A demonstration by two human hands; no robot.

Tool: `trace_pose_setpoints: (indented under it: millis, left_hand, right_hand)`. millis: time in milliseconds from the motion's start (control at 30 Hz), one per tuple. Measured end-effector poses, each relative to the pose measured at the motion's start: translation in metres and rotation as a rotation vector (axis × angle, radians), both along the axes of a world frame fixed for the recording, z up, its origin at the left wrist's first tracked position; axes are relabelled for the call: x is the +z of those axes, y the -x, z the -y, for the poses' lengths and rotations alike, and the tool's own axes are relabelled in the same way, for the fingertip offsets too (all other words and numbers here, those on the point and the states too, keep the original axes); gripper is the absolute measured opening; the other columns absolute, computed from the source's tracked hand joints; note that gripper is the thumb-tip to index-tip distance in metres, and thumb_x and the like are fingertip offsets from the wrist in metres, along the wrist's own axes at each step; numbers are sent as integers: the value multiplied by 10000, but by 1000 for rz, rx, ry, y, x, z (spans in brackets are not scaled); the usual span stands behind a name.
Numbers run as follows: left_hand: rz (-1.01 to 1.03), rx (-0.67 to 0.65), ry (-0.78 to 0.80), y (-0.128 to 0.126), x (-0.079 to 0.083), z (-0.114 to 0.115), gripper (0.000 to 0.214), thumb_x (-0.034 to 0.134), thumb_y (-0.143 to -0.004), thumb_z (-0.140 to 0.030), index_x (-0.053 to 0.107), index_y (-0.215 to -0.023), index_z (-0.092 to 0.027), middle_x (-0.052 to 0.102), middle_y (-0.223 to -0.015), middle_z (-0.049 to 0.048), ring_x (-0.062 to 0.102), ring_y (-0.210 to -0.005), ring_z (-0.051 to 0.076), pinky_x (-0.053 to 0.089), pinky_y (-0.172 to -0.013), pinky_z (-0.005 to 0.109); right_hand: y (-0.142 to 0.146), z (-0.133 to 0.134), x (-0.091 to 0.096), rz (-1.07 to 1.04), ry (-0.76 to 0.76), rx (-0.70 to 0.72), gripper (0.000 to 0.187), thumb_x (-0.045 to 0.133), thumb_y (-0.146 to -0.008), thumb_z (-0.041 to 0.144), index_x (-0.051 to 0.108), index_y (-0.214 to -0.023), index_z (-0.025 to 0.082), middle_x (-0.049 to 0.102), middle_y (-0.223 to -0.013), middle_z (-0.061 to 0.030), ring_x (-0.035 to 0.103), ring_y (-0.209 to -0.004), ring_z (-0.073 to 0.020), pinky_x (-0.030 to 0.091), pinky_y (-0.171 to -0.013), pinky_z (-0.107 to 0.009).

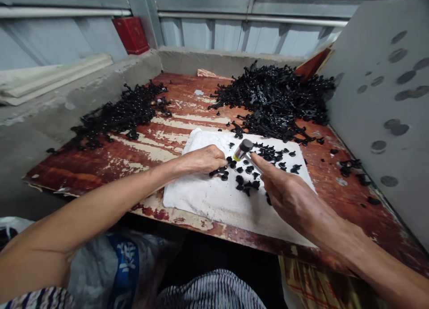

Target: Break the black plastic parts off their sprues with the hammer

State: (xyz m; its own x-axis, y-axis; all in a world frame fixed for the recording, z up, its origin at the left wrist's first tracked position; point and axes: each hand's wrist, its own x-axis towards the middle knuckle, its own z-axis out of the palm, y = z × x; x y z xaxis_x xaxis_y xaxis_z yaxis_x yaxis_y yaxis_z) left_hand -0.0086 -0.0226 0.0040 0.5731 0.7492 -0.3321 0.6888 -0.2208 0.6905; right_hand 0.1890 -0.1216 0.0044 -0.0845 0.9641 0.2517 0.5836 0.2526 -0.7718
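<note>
My right hand (284, 186) is closed round the handle of a small hammer (244, 149). The hammer's head has a dark end and a yellow band, and it sits just above the white cloth (197, 192). My left hand (209, 159) is closed at the fingertips on a black plastic part (220, 171) with round, disc-like ends. Its fingers partly hide that part. Between and around both hands, several loose black round pieces (249, 184) lie scattered on the cloth. A cluster of similar small pieces (268, 152) lies behind the hammer.
A large heap of black parts (275, 99) stands at the back right, a smaller heap (124, 114) at the left. The worn red-brown board (144, 148) meets a low cement ledge (134, 72) and a grey panel (378, 99). Bags (97, 264) lie below its front edge.
</note>
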Motion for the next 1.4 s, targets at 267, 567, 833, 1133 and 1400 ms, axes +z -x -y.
trace_pose_setpoints:
  millis: [267,567,833,1133,1400]
  left_hand:
    - [229,-331,32,-8,13,13,260,485,-808,-228,459,-558,-162,374,-529,-52,314,-482,62,232,-465,215]
    - [600,431,154,16,6,28,340,560,-840,-488,523,-921,-160,614,-965,89,603,-736,136,446,-525,222]
    - [802,454,377,-20,2,55,144,573,-848,-295,559,-888,-158,580,-739,9,552,-590,87,494,-522,223]
    - [504,304,432,-6,5,42,103,552,-786,-189,593,-868,-144,516,-691,-20,440,-444,57,409,-351,187]
    - [301,182,342,-8,5,24,156,496,-730,-157,628,-811,-148,397,-583,-46,317,-455,59,198,-348,170]
  right_hand:
    - [11,-16,3,-281,464,52,261,664,-736,417,507,-768,211,421,-427,99,329,-294,-66,236,-284,-193]
    - [8,-1,-2,-523,343,-153,236,580,-781,411,430,-794,229,426,-444,111,344,-302,-61,269,-285,-177]
    - [31,11,-5,-522,397,-79,255,555,-824,449,447,-846,218,526,-478,77,376,-310,-69,293,-301,-182]
    - [17,25,3,-523,464,-122,320,580,-807,516,455,-845,224,560,-501,61,378,-303,-64,292,-291,-172]
    - [1,35,-2,-561,438,-173,316,629,-773,497,499,-808,210,512,-481,69,383,-301,-60,294,-272,-171]
